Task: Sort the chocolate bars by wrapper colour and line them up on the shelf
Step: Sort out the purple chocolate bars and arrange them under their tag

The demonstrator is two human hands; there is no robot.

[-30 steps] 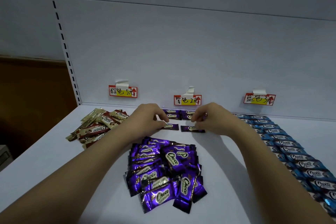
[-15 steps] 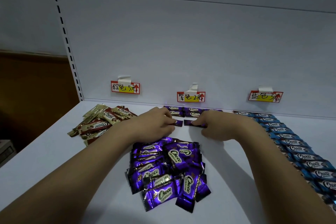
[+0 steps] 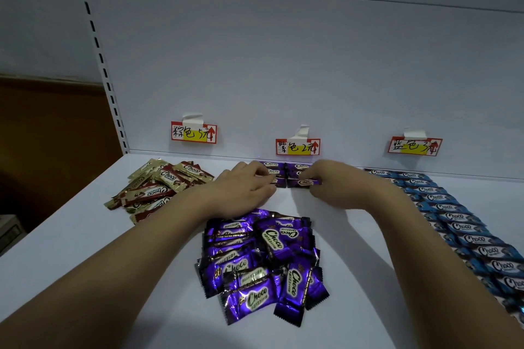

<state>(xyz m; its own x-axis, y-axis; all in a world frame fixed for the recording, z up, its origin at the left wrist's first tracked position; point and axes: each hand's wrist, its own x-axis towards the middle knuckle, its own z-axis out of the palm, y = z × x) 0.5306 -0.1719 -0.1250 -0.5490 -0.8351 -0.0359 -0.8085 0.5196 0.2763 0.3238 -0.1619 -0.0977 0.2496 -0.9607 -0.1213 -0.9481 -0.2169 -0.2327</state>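
The head view shows the left hand and the right hand each pinching a small purple bar at the back of the shelf, under the middle label. Just behind the fingers lie more purple bars in rows. A loose purple pile sits between the arms, brown bars lie left of the left hand, and blue bars line up right of the right hand.

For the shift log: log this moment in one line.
left hand: on purple bar | right hand: pinching purple bar | purple rows: started | purple pile: unsorted

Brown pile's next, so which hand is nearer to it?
Left. The left hand is just right of the brown pile; the right hand is farther right, at the purple rows.
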